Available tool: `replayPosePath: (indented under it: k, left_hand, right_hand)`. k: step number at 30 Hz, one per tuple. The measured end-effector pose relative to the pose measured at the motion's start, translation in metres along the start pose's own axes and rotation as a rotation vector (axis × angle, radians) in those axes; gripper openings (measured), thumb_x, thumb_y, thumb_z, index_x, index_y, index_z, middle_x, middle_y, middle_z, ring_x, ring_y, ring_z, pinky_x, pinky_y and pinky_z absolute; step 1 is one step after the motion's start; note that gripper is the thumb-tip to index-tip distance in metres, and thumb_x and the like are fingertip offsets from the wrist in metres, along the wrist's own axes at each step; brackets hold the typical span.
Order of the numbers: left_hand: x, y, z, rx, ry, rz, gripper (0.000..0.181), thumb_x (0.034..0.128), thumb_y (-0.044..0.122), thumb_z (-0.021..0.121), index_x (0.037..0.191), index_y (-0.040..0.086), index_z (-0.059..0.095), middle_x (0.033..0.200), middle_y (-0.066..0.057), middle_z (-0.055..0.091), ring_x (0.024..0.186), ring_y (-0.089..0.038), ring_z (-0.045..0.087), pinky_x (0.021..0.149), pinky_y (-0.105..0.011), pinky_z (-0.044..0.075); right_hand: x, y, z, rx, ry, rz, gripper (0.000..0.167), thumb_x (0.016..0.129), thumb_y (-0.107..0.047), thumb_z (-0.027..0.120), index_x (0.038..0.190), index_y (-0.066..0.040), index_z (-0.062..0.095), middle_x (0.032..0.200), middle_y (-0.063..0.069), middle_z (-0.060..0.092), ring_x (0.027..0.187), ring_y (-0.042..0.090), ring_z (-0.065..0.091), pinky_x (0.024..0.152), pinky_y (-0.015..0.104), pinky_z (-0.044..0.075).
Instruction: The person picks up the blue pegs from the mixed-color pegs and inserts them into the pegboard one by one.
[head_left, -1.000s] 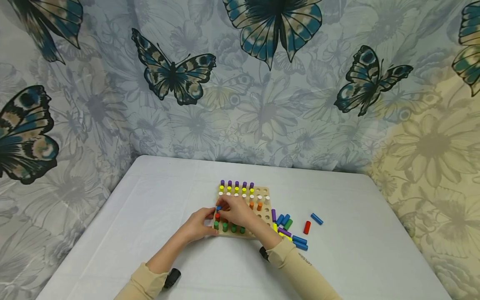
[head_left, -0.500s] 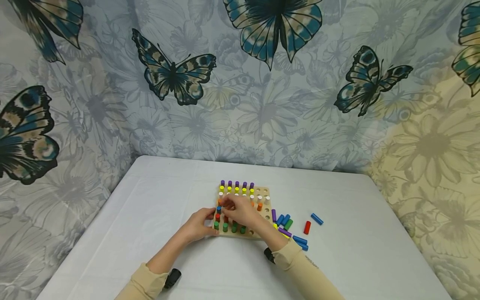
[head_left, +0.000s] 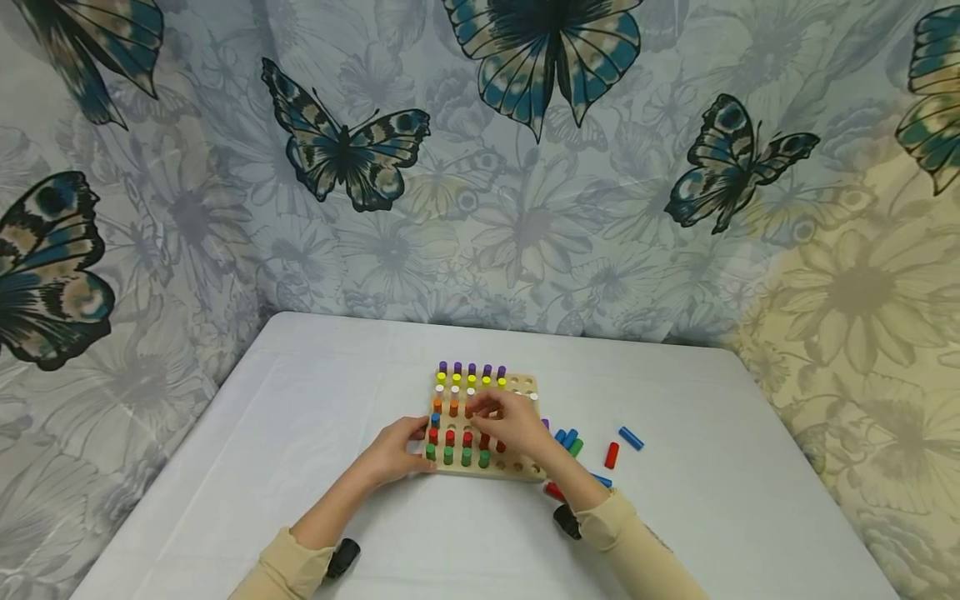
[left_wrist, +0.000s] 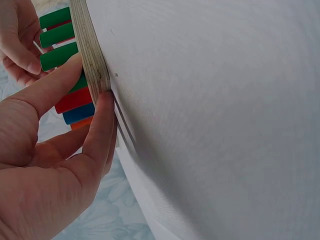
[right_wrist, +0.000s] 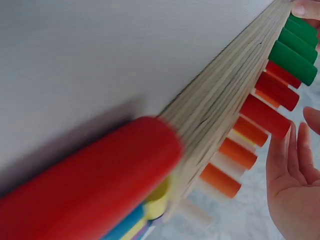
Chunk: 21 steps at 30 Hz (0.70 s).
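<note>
A wooden pegboard [head_left: 517, 475] lies on the white table with rows of coloured pegs standing in it. My left hand [head_left: 396, 450] grips its near left corner; in the left wrist view the thumb and fingers press the board's layered edge [left_wrist: 92, 55]. One blue peg [head_left: 435, 421] stands at the left end of its row, between orange pegs [head_left: 453, 408] and red pegs [head_left: 450, 437]. Above the board's middle hovers my right hand [head_left: 513, 423], fingers loosely bent, with nothing seen in them. It hides part of the board's right side.
Loose pegs lie right of the board, among them a blue one [head_left: 632, 438], a red one [head_left: 612, 455] and a green one [head_left: 575, 447]. Another red peg [right_wrist: 100, 175] looms close in the right wrist view. A butterfly-patterned backdrop [head_left: 480, 250] rises behind the table.
My right hand has let go of the blue peg, which now stands in the board, and has drawn off to the right. The left hand stays at the corner.
</note>
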<state>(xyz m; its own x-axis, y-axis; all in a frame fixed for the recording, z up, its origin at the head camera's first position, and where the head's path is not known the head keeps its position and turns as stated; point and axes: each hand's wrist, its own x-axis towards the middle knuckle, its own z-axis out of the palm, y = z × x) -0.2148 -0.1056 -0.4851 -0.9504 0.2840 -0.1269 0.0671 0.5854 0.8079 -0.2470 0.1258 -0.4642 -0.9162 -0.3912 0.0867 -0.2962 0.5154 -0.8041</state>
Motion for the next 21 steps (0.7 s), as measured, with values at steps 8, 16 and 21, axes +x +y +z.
replayPosePath:
  k: [8,16,21]
  left_hand:
    - [-0.001,-0.001,0.001,-0.003,-0.004,-0.013,0.077,0.074,0.01,0.085,0.14,-0.006,0.047,0.125,-0.017,0.057,0.119,-0.036,0.052,0.103,-0.054,0.038]
    - [-0.001,-0.001,0.002,0.006,-0.003,-0.013,0.078,0.0741,0.011,0.085,0.14,-0.005,0.047,0.126,-0.017,0.057,0.119,-0.035,0.052,0.102,-0.055,0.038]
    - [-0.001,0.001,0.002,0.003,-0.004,-0.02,0.077,0.0745,0.011,0.085,0.14,-0.005,0.047,0.127,-0.017,0.057,0.12,-0.035,0.052,0.103,-0.055,0.038]
  right_hand:
    - [-0.015,0.01,-0.009,0.08,0.045,0.078,0.018,0.09,-0.012,0.071,0.107,-0.009,0.068,0.101,0.003,0.069,0.089,0.018,0.063,0.071,0.028,0.054]
    - [-0.028,0.019,-0.022,0.132,0.056,0.136,0.02,0.089,-0.015,0.072,0.107,-0.007,0.067,0.102,0.002,0.068,0.091,0.019,0.062,0.078,0.031,0.053]
    - [-0.038,0.027,-0.033,0.135,0.056,0.168,0.022,0.089,-0.016,0.072,0.108,-0.009,0.067,0.102,0.001,0.067,0.092,0.018,0.06,0.078,0.027,0.052]
